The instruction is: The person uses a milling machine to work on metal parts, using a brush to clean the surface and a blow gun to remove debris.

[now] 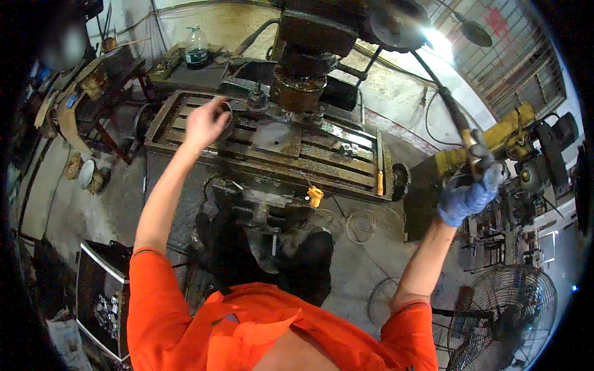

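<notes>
My bare left hand (207,123) hovers over the left part of the slotted machine table (346,176), its fingers half curled and apart, slightly blurred; I see nothing held in it. A dark tool holder (257,98) stands just to its right. Beneath the machine's spindle head (298,86), a flat metal plate (275,139) with a small dark hole lies on the table. At the right, my right hand (465,199), in a blue glove, is closed around the end of a long machine lever (461,120). The glove hides part of the grip.
A file with a yellow handle (380,179) lies along the table's right end. A yellow-handled tool (315,196) is at its front edge. Cable coils (361,227) lie on the floor. A caged fan (501,318) stands lower right, a bin of metal scraps (106,315) lower left.
</notes>
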A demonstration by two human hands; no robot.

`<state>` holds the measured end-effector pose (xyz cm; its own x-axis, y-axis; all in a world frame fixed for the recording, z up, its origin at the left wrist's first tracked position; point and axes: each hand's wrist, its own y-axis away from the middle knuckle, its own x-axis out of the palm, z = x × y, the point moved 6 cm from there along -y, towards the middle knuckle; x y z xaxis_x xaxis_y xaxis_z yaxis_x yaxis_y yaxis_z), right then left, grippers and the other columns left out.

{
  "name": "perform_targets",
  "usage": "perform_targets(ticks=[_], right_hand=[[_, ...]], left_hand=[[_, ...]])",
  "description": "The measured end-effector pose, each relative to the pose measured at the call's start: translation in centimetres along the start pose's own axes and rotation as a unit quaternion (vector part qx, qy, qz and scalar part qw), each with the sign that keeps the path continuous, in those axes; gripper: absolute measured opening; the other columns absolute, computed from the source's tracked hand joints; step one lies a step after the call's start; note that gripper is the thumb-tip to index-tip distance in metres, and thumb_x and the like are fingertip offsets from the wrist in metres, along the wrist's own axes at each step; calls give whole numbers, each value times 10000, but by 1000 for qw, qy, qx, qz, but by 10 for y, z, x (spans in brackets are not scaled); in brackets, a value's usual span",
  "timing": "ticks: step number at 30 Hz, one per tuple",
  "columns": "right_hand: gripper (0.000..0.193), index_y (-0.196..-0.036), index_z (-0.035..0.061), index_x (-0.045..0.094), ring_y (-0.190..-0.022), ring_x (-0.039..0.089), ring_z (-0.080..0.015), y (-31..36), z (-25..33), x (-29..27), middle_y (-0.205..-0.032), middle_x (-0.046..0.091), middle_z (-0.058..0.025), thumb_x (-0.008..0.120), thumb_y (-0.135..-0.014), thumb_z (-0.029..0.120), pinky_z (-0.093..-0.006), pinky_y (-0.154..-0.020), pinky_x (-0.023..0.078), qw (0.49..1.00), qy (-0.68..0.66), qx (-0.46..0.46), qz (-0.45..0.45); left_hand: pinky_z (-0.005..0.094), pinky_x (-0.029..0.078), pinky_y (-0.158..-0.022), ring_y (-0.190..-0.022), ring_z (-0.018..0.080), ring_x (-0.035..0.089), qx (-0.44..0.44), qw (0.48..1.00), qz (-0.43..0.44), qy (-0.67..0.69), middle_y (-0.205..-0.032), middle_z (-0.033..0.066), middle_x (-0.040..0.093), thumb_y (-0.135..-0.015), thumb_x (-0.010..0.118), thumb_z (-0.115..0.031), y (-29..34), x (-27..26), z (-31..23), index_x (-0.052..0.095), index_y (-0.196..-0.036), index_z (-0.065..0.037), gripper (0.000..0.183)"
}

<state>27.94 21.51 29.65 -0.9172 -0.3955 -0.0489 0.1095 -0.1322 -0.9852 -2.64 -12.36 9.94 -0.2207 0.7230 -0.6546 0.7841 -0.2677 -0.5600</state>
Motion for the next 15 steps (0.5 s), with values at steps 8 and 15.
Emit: perform_targets(ticks=[8,15], right_hand=[[103,-800,-10,543,-832,595,-248,9,-6,4,-842,608,-121,443,-820,-21,-345,-712,475,983,-164,79,-36],[217,-831,-11,516,-963,546,-256,5,-7,-1,-878,585,-112,387,-877,158,-344,-842,389,996,-26,84,-24]], left_hand=[[423,465,-668,-777,354,581,21,978,63,-199,-924,182,569,-719,653,-324,40,-24,61,363,-1284,-187,650],[435,454,-665,-760,348,581,42,976,75,-199,-826,172,600,-759,532,-90,33,-14,76,498,-1129,-53,373]])
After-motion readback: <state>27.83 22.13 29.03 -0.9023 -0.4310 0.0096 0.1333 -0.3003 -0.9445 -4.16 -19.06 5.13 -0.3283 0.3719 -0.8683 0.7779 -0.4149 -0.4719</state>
